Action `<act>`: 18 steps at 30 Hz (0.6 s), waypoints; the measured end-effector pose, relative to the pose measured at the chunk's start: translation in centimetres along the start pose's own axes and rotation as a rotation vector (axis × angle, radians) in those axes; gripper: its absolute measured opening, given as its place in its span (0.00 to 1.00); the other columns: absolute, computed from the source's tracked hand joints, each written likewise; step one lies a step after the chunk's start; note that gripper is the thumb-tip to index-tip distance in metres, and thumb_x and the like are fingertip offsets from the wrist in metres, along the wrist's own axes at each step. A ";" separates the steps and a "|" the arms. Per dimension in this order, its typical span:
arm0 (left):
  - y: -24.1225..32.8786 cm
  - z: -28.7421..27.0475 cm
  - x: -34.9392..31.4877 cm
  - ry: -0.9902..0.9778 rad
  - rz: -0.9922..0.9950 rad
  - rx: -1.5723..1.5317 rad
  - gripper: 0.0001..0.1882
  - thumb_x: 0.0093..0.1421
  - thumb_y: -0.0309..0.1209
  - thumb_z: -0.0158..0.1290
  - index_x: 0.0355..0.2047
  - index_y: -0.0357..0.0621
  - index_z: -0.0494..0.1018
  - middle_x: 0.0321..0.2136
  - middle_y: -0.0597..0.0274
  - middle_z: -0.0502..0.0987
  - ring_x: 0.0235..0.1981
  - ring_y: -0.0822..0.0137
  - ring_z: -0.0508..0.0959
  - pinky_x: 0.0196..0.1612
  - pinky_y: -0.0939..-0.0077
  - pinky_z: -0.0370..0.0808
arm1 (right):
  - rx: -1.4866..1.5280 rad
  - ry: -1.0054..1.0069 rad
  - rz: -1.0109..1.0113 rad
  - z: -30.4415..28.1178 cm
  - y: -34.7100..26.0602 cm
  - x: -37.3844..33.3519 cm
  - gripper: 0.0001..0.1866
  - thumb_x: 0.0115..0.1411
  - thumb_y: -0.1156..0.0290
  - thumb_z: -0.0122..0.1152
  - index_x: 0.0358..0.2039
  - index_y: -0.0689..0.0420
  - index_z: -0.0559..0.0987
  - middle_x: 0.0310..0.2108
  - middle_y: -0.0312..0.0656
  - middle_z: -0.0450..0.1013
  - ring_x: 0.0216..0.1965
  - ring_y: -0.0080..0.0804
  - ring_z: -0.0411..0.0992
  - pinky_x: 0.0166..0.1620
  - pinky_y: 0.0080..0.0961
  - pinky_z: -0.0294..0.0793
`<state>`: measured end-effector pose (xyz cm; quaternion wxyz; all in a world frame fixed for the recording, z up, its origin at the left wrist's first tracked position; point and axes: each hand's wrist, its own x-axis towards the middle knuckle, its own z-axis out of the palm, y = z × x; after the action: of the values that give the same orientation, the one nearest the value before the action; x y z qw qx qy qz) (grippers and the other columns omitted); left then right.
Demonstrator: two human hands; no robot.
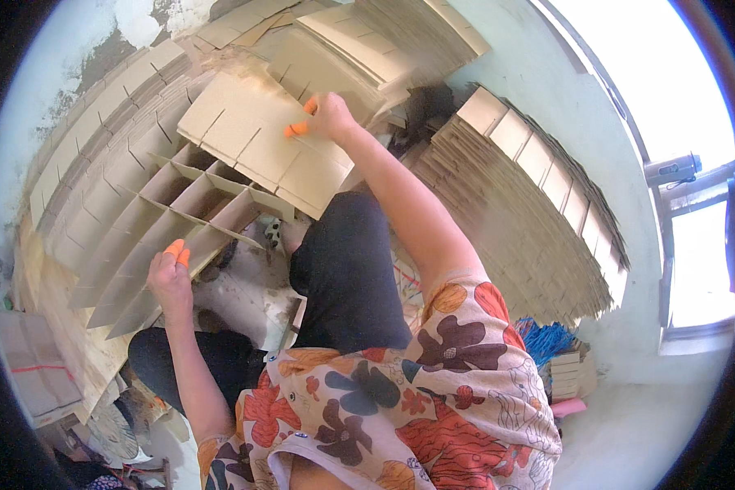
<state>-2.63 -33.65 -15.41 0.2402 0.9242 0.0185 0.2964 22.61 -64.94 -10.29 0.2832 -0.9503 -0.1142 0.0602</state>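
Orange covers sit on some fingertips of both my hands. My left hand [170, 282] is closed, its fingertips pressed together at the near edge of a cardboard divider grid [189, 189] made of crossed strips. Whether a strip is pinched between them is hard to see, but they appear to grip its edge. My right hand [333, 118] reaches over a stack of slotted cardboard sheets [257, 135] beyond the grid. Its thumb lies on the top sheet, with the forefinger apart from it near the far edge. The remaining fingers of that hand are partly hidden.
Long rows of slotted cardboard strips [106, 155] stand along the left wall. Further piles [343, 53] lie at the back. A tall stack [506, 196] leans on the right, near blue ties [547, 339]. A cardboard box [37, 363] sits at the left. My knees flank the work.
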 end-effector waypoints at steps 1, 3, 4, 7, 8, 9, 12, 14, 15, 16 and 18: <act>0.0 0.0 0.0 0.002 0.011 0.007 0.14 0.46 0.22 0.61 0.36 0.42 0.78 0.24 0.53 0.75 0.27 0.55 0.75 0.31 0.65 0.73 | 0.041 0.002 0.016 -0.3 0.2 0.3 0.36 0.32 0.43 0.77 0.29 0.63 0.77 0.28 0.45 0.74 0.31 0.34 0.72 0.35 0.31 0.71; 0.3 0.2 0.1 0.011 0.020 -0.051 0.14 0.47 0.23 0.61 0.36 0.42 0.78 0.23 0.53 0.75 0.26 0.55 0.75 0.31 0.64 0.73 | 0.058 0.017 0.036 -0.9 0.9 0.4 0.33 0.33 0.45 0.77 0.26 0.63 0.76 0.24 0.42 0.73 0.27 0.30 0.70 0.31 0.31 0.70; 0.1 -0.1 0.0 0.019 0.014 -0.062 0.14 0.47 0.23 0.61 0.37 0.42 0.78 0.23 0.53 0.75 0.26 0.55 0.75 0.31 0.64 0.73 | 0.044 0.019 0.025 -1.4 0.0 0.4 0.32 0.34 0.46 0.77 0.25 0.63 0.75 0.23 0.40 0.72 0.26 0.29 0.69 0.30 0.32 0.69; -0.6 -0.3 -0.3 -0.005 0.003 -0.014 0.16 0.47 0.24 0.61 0.39 0.42 0.77 0.24 0.53 0.75 0.28 0.54 0.75 0.32 0.63 0.72 | 0.014 0.279 -0.053 -3.9 -3.3 -0.9 0.27 0.41 0.51 0.75 0.21 0.62 0.73 0.19 0.36 0.70 0.23 0.27 0.67 0.27 0.32 0.67; -0.2 -0.5 -0.2 -0.017 -0.009 0.006 0.17 0.47 0.24 0.61 0.40 0.42 0.77 0.25 0.52 0.75 0.29 0.54 0.75 0.33 0.63 0.72 | -0.003 0.392 -0.117 -5.4 -4.5 -1.6 0.24 0.44 0.54 0.73 0.22 0.62 0.74 0.19 0.37 0.71 0.22 0.27 0.67 0.26 0.31 0.67; 0.3 -1.1 -0.2 -0.034 -0.023 0.032 0.18 0.47 0.25 0.61 0.41 0.41 0.76 0.26 0.52 0.75 0.30 0.54 0.75 0.34 0.63 0.72 | -0.013 0.499 -0.181 -6.1 -5.9 -2.1 0.21 0.47 0.57 0.72 0.23 0.62 0.75 0.18 0.37 0.71 0.21 0.26 0.66 0.26 0.30 0.67; -0.2 -3.4 -1.1 -0.083 -0.061 0.102 0.22 0.48 0.26 0.61 0.45 0.41 0.74 0.32 0.52 0.77 0.34 0.53 0.76 0.39 0.62 0.72 | 0.400 0.543 -0.483 -5.5 -11.2 -4.5 0.16 0.48 0.68 0.69 0.30 0.65 0.74 0.26 0.55 0.74 0.23 0.41 0.70 0.30 0.33 0.71; -1.7 -4.8 -1.8 -0.074 -0.029 0.164 0.22 0.49 0.27 0.61 0.46 0.42 0.74 0.38 0.54 0.78 0.36 0.52 0.76 0.43 0.63 0.73 | 0.344 0.402 -0.609 -4.9 -14.6 -6.6 0.16 0.49 0.71 0.67 0.34 0.67 0.75 0.29 0.58 0.74 0.26 0.45 0.73 0.31 0.34 0.72; -2.3 -5.2 -2.2 -0.057 0.007 0.174 0.22 0.49 0.28 0.61 0.47 0.43 0.74 0.38 0.56 0.78 0.38 0.52 0.76 0.45 0.61 0.71 | 0.289 0.335 -0.644 -4.2 -16.2 -7.9 0.16 0.50 0.72 0.66 0.38 0.65 0.75 0.28 0.55 0.75 0.24 0.40 0.72 0.30 0.31 0.71; -2.0 -5.5 -2.2 -0.033 0.023 0.170 0.22 0.47 0.28 0.61 0.45 0.43 0.74 0.34 0.55 0.78 0.36 0.53 0.75 0.42 0.61 0.71 | 0.228 0.274 -0.682 -3.7 -17.6 -9.4 0.18 0.51 0.73 0.65 0.42 0.64 0.75 0.26 0.52 0.75 0.22 0.35 0.71 0.30 0.28 0.71; -2.2 -6.1 -2.3 -0.027 0.040 0.200 0.20 0.46 0.27 0.61 0.42 0.42 0.75 0.29 0.55 0.77 0.34 0.54 0.75 0.38 0.62 0.70 | 0.143 0.130 -0.710 -1.7 -19.9 -11.1 0.21 0.53 0.76 0.62 0.49 0.63 0.74 0.27 0.50 0.76 0.22 0.31 0.71 0.30 0.24 0.71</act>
<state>-7.69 -29.52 -13.33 0.1409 0.9476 0.0266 0.2854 8.51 -52.46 2.62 0.3587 -0.8311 -0.4144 -0.0944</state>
